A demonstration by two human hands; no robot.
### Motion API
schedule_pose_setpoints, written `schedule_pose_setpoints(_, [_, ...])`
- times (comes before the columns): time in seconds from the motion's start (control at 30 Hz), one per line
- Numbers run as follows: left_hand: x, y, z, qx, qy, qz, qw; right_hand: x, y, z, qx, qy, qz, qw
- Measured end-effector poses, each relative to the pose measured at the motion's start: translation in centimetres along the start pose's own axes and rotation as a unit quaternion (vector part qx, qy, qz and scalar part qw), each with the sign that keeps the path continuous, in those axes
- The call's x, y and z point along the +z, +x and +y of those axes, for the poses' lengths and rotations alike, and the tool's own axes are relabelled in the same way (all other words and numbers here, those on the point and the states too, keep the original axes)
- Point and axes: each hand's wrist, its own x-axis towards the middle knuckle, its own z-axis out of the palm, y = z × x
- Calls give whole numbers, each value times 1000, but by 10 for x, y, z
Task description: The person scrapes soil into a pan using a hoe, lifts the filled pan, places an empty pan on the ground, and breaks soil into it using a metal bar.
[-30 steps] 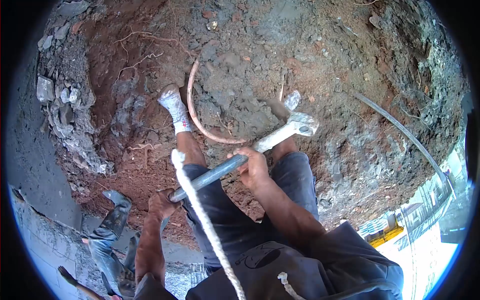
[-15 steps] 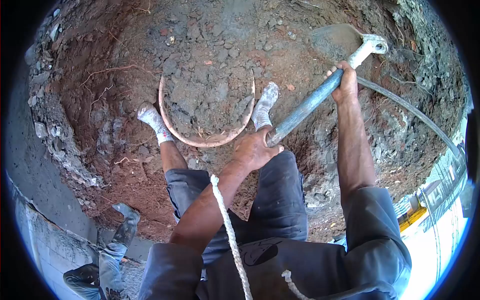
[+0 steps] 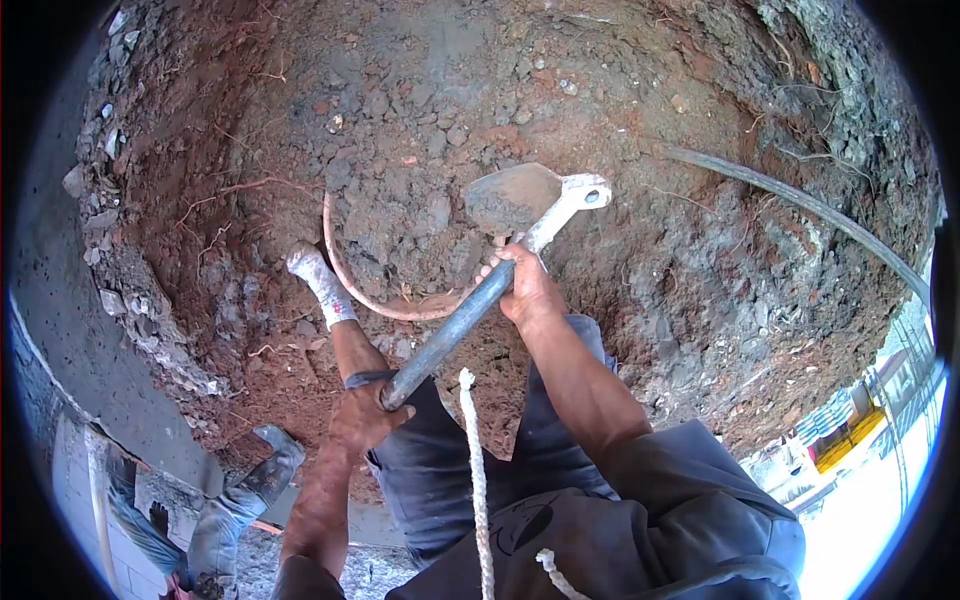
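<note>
I hold a hoe slantwise across my front, its handle dark blue-grey and its socket pale. My left hand is closed round the butt end, by my left thigh. Farther up, my right hand wraps the handle just below the socket. The soil-smeared blade points left, above loose earth at the far side of a pan. That pan's curved, rusty rim lies in front of me with soil and clods inside; my right hand and the hoe cover its right side.
My dirty-socked left foot stands beside the pan. A grey hose curves over the soil at right. Another person's boot shows at lower left, near a concrete edge. White rope hangs before my chest. Rubble and roots surround the dug earth.
The hoe has swung left and closer to me, its blade moving from the upper right to over the pan area. Both hands have moved left with it, still gripping the handle.
</note>
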Motion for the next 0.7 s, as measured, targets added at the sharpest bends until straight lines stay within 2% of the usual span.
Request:
schedule_pose_setpoints(0.1, [13,35,37,92,-46,37,994,12,10,-67,-60,-18,-21,998])
schedule_pose_setpoints(0.13, [23,47,59,116,-77,47,989,27,1,-96,-112,-72,19,991])
schedule_pose_setpoints(0.2, [9,38,119,139,-149,-2,979,30,17,-151,-206,-194,95,955])
schedule_pose_setpoints(0.23, [31,49,129,195,-248,27,949,34,16,-170,-220,-267,114,931])
schedule_pose_setpoints(0.27, [48,60,133,250,-341,56,904,21,30,-193,-182,-352,99,913])
schedule_pose_setpoints(0.3, [46,60,135,242,-363,81,896,14,33,-205,-177,-446,157,863])
schedule_pose_setpoints(0.33, [37,61,137,236,-384,106,887,-2,38,-216,-181,-567,185,782])
schedule_pose_setpoints(0.37, [24,62,129,202,-375,140,894,-22,46,-226,-183,-676,208,683])
schedule_pose_setpoints(0.4, [42,95,101,196,-420,179,868,-42,52,-233,-210,-754,242,573])
schedule_pose_setpoints(0.43, [34,106,78,159,-388,238,876,-64,59,-237,-235,-817,270,452])
schedule_pose_setpoints(0.5, [18,139,15,123,-471,270,831,-123,79,-246,-260,-864,210,377])
schedule_pose_setpoints(0.53, [-36,104,26,-19,-357,292,887,-108,63,-233,-225,-869,247,366])
schedule_pose_setpoints(0.57, [-19,160,-30,31,-355,353,865,-70,30,-215,-192,-870,284,353])
schedule_pose_setpoints(0.6, [-21,189,-58,30,-378,401,834,-45,8,-202,-153,-871,319,340])
schedule_pose_setpoints(0.63, [-39,195,-71,-26,-360,399,843,-33,9,-197,-177,-881,325,296])
schedule_pose_setpoints(0.7, [-51,231,-102,-52,-298,455,837,-12,25,-190,-224,-892,335,205])
